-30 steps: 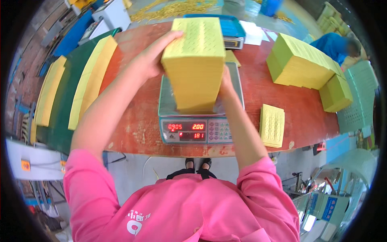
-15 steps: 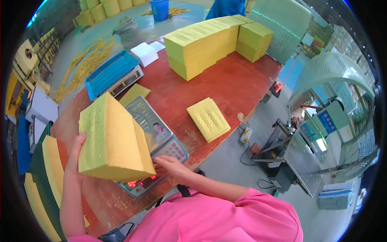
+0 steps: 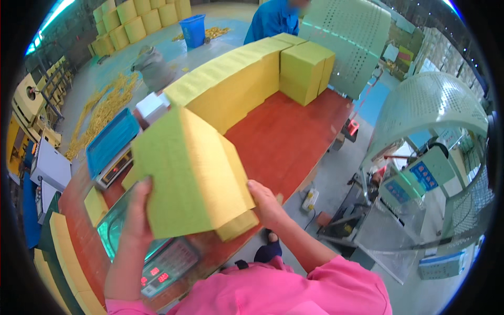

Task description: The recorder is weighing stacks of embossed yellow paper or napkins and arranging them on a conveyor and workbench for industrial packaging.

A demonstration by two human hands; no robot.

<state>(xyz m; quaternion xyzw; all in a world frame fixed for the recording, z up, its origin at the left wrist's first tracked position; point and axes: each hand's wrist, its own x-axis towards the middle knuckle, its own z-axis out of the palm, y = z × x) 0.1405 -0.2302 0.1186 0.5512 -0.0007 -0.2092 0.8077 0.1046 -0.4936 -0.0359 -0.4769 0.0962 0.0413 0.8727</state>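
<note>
A thick stack of yellow paper sheets (image 3: 176,178) is tilted up between my two hands. My left hand (image 3: 139,207) presses its near left side, and my right hand (image 3: 266,202) grips the opposite side by the cut edges. A narrower block of the same sheets juts out at its lower right. Below the stack, a digital scale (image 3: 178,257) with lit red digits sits on the red table (image 3: 296,134); the stack hides part of its pan.
A long row of yellow paper stacks (image 3: 236,84) lines the far side. At left stand a second scale with a blue tray (image 3: 113,142) and a white box (image 3: 152,107). A person in blue (image 3: 273,21) is beyond the table. Machinery with a perforated guard (image 3: 436,102) stands right.
The paper stack has risen off the scale and moved right, with my right hand now gripping its side. The small paper pile on the table is no longer visible. The view has shifted.
</note>
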